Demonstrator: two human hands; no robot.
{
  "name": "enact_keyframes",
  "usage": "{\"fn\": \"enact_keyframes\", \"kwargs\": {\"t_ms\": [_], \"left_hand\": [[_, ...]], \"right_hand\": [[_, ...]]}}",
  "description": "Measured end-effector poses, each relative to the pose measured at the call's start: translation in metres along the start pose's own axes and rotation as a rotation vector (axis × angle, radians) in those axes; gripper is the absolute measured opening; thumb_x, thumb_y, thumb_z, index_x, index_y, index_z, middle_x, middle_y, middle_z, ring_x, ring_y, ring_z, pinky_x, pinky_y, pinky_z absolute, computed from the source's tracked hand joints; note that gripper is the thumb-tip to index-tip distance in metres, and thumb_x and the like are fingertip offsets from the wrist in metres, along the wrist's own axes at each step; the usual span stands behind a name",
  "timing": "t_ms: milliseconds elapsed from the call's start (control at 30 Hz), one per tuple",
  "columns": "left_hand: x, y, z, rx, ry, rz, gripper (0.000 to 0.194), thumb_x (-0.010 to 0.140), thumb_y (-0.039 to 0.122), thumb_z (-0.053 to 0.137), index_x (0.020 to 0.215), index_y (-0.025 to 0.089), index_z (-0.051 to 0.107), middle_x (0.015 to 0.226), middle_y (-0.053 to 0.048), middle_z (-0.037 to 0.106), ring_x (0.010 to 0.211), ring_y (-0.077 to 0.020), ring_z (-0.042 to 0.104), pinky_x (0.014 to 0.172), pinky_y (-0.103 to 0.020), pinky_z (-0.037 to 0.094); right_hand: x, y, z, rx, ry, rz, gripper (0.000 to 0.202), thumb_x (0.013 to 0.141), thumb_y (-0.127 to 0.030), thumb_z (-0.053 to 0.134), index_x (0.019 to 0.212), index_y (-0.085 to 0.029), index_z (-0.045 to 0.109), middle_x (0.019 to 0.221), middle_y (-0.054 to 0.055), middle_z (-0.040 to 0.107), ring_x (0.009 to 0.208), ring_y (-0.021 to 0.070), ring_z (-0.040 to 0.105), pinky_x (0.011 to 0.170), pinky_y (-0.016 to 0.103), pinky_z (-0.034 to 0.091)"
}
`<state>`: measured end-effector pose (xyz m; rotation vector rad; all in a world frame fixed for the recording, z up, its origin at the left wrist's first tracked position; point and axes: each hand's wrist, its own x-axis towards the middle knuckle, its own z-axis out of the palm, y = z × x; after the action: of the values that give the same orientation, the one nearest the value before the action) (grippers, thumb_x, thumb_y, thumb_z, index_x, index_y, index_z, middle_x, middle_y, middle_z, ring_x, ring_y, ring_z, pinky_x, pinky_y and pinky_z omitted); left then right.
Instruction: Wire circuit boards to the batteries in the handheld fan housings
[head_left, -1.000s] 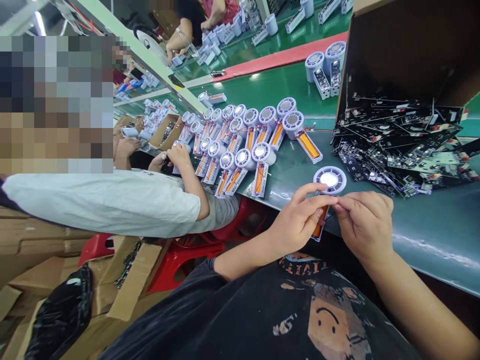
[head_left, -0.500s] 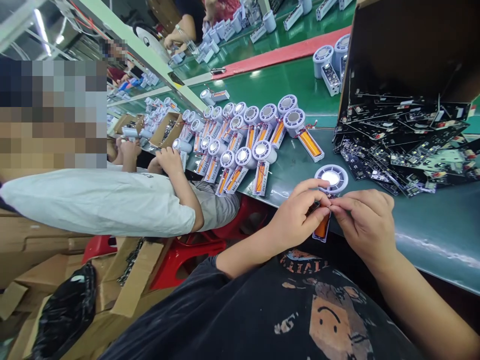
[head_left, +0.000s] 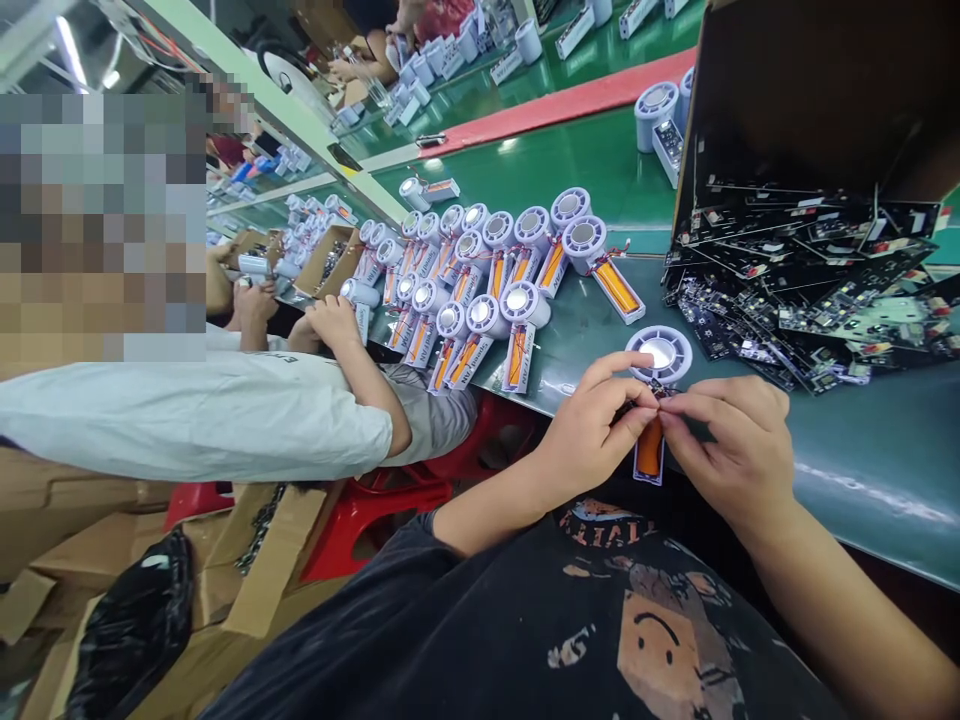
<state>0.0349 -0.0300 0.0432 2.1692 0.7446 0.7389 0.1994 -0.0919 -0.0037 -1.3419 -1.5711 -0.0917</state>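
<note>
A pale lavender handheld fan lies at the table's front edge, its round head on the table and its handle pointing toward me. The handle is uncovered and shows an orange battery. My left hand is closed in a pinch at the fan's neck, with one finger resting against the round head. Opposite it, my right hand pinches at the same spot, fingertips meeting the left ones. A small dark part shows around the fingertips, but what each pinch holds is too small to name.
Rows of similar fans with orange batteries stand to the left. A box of black circuit boards lies open at the right, boards spilling out. A co-worker's arm reaches over the table at the left. Red stools stand below.
Both hands stay pinched together at the fan's neck with small finger shifts. The fan's handle has swung slightly to the right, showing more of the orange battery.
</note>
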Motion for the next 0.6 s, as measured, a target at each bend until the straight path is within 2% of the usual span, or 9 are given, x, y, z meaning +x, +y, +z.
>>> {"fn": "enact_keyframes", "kwargs": {"t_ms": [100, 167, 367, 433, 533, 600], "left_hand": [[-0.003, -0.004, 0.003, -0.065, 0.010, -0.013, 0.008, 0.098, 0.023, 0.056, 0.103, 0.019, 0.060, 0.134, -0.012, 0.058, 0.127, -0.0235, 0.057, 0.098, -0.038, 0.057], [-0.006, -0.008, 0.006, -0.138, 0.027, -0.046, 0.019, 0.097, 0.025, 0.058, 0.115, 0.021, 0.058, 0.133, -0.011, 0.057, 0.125, -0.0238, 0.058, 0.090, -0.035, 0.061], [-0.011, -0.014, 0.010, -0.278, -0.017, -0.163, 0.025, 0.099, 0.031, 0.054, 0.121, 0.020, 0.060, 0.129, -0.011, 0.058, 0.088, -0.0129, 0.070, 0.064, -0.022, 0.062], [-0.009, -0.012, 0.008, -0.213, -0.020, -0.127, 0.024, 0.099, 0.030, 0.054, 0.120, 0.020, 0.062, 0.128, -0.010, 0.061, 0.093, -0.0145, 0.070, 0.068, -0.025, 0.064], [-0.005, -0.009, 0.004, -0.058, -0.016, -0.001, 0.021, 0.099, 0.026, 0.055, 0.116, 0.020, 0.065, 0.122, -0.009, 0.067, 0.112, -0.0192, 0.067, 0.092, -0.036, 0.062], [-0.003, -0.008, 0.002, 0.008, -0.021, 0.063, 0.020, 0.098, 0.022, 0.055, 0.116, 0.020, 0.065, 0.121, -0.008, 0.069, 0.118, -0.0195, 0.064, 0.102, -0.040, 0.057]], "right_hand": [[0.000, -0.001, 0.000, -0.015, 0.014, 0.009, 0.006, 0.089, -0.021, 0.067, 0.084, -0.024, 0.065, 0.077, -0.001, 0.066, 0.073, 0.0158, 0.059, 0.074, 0.036, 0.036], [0.000, -0.002, 0.000, -0.041, 0.035, 0.044, 0.010, 0.087, -0.020, 0.066, 0.079, -0.023, 0.062, 0.075, -0.001, 0.065, 0.072, 0.0161, 0.059, 0.074, 0.036, 0.037], [-0.001, -0.002, 0.003, -0.152, 0.058, 0.076, 0.011, 0.082, -0.018, 0.065, 0.074, -0.023, 0.062, 0.070, -0.002, 0.064, 0.068, 0.0164, 0.058, 0.072, 0.036, 0.036], [-0.002, -0.002, 0.003, -0.168, 0.058, 0.058, 0.010, 0.081, -0.017, 0.066, 0.073, -0.023, 0.063, 0.070, -0.001, 0.064, 0.067, 0.0163, 0.056, 0.071, 0.036, 0.036], [-0.002, -0.002, 0.003, -0.177, 0.063, 0.032, 0.011, 0.081, -0.017, 0.067, 0.074, -0.024, 0.063, 0.070, -0.001, 0.064, 0.067, 0.0161, 0.055, 0.070, 0.036, 0.035], [-0.002, -0.002, 0.003, -0.182, 0.069, 0.017, 0.011, 0.082, -0.016, 0.067, 0.075, -0.024, 0.063, 0.069, -0.001, 0.064, 0.067, 0.0159, 0.055, 0.070, 0.035, 0.035]]}}
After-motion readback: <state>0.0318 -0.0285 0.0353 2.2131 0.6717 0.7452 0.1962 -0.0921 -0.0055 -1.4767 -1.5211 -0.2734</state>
